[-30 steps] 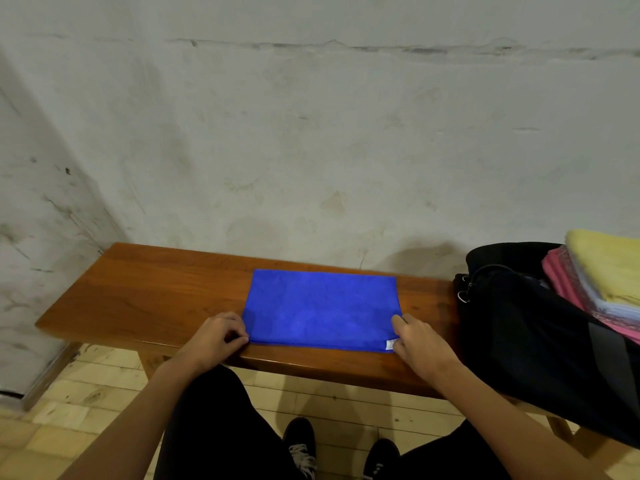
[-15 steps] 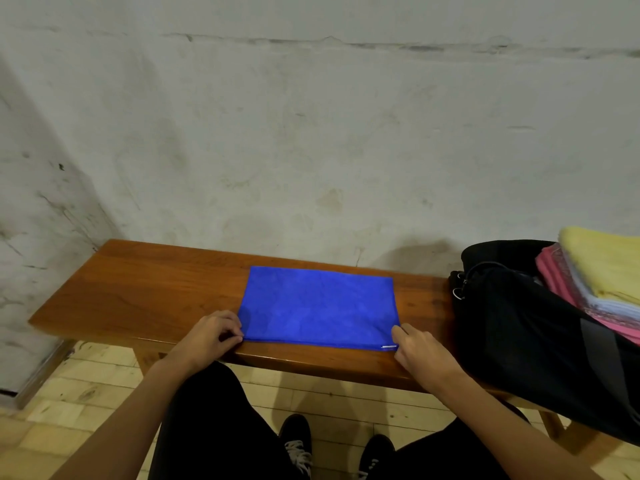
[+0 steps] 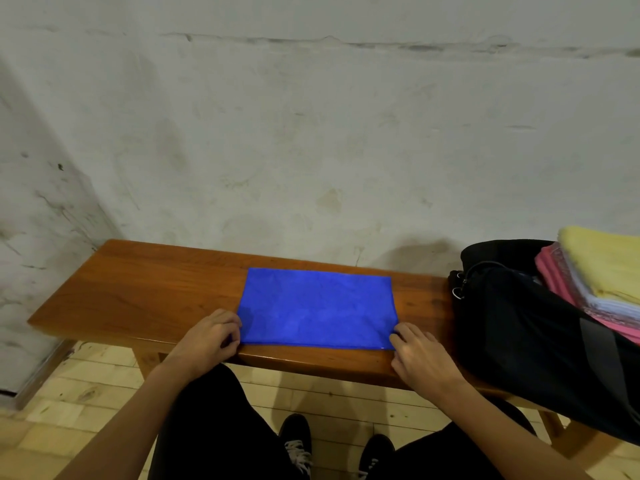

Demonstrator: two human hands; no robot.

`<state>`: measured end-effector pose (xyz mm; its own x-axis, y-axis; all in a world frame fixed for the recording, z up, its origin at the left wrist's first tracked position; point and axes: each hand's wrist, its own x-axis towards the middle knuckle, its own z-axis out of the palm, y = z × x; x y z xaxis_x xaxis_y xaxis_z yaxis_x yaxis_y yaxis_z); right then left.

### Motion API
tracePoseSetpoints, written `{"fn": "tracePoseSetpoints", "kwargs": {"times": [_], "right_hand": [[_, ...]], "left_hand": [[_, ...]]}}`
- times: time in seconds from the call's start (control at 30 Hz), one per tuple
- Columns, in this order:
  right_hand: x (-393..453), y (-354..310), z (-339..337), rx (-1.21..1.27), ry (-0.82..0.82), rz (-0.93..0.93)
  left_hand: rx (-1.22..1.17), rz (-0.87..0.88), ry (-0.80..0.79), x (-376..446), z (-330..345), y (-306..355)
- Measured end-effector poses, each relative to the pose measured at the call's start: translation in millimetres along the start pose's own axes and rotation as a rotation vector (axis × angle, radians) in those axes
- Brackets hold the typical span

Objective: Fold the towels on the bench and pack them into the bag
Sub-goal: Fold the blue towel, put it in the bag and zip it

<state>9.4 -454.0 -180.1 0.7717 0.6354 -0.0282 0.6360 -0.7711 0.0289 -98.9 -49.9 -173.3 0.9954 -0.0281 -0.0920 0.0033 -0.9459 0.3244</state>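
Observation:
A blue towel lies flat as a folded rectangle on the wooden bench. My left hand pinches its near left corner, fingers curled on the edge. At the near right corner my right hand grips the cloth with its fingertips. A black bag stands open on the bench's right end. Folded towels sit in its mouth: a yellow one on top, pale blue and pink ones beneath.
A stained white wall rises right behind the bench. Below the bench is a pale wooden floor, with my black trousers and shoes in front. Bare bench top stretches to the left of the towel.
Both hands stay at the towel's near corners. The white tag at the right corner is no longer visible. The view has shifted slightly.

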Motion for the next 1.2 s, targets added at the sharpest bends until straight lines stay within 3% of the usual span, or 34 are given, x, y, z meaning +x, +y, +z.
{"fn": "tracePoseSetpoints", "kwargs": {"times": [0.23, 0.43, 0.57, 0.67, 0.8, 1.2], "right_hand": [[21, -32, -6, 0.049, 0.136, -0.055], [42, -61, 3, 0.314, -0.154, 0.026], [40, -60, 17, 0.256, -0.183, 0.077], [45, -63, 17, 0.249, -0.218, 0.073], [61, -75, 11, 0.292, -0.164, 0.051], [132, -99, 15, 0.281, -0.055, 0.105]], "left_hand": [[0.084, 0.026, 0.012, 0, 7, 0], [0.118, 0.047, -0.015, -9, 10, -3], [0.118, 0.009, -0.045, -16, 10, 0], [0.079, -0.008, 0.025, -14, 7, 13], [0.062, -0.010, 0.132, 13, 15, 47], [0.099, -0.140, 0.050, 96, 53, 95]]}}
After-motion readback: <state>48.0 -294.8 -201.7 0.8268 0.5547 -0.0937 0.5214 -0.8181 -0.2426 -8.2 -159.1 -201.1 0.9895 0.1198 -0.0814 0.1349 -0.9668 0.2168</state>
